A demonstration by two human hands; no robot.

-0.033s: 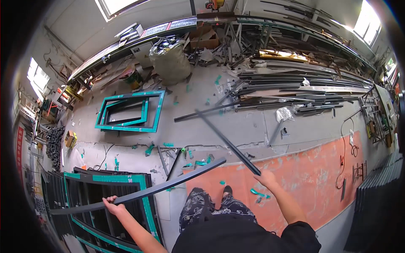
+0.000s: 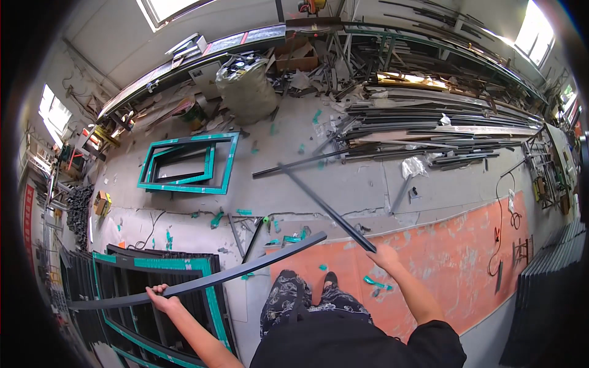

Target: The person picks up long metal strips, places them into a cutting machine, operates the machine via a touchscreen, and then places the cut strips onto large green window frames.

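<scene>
My left hand (image 2: 162, 298) is closed around a long dark grey metal profile (image 2: 257, 264). The profile spans from the far left, over a stack of dark frames edged in green tape (image 2: 208, 306), to a free end in front of my legs. In my right hand (image 2: 384, 257) is one end of a second dark profile (image 2: 319, 203). That bar slants away to the far left, its far end hanging in view over the grey floor. The two profiles are apart from each other.
Green-taped frames (image 2: 228, 164) lie on the floor ahead, left of centre. A stuffed pale sack (image 2: 246, 92) stands behind them. Long profiles (image 2: 429, 132) are piled at the far right. An orange-red sheet (image 2: 442, 245) covers the floor at right, beside stacked dark lengths (image 2: 546, 288).
Both profiles have shifted slightly to the left along with my hands. My grip on each stays the same.
</scene>
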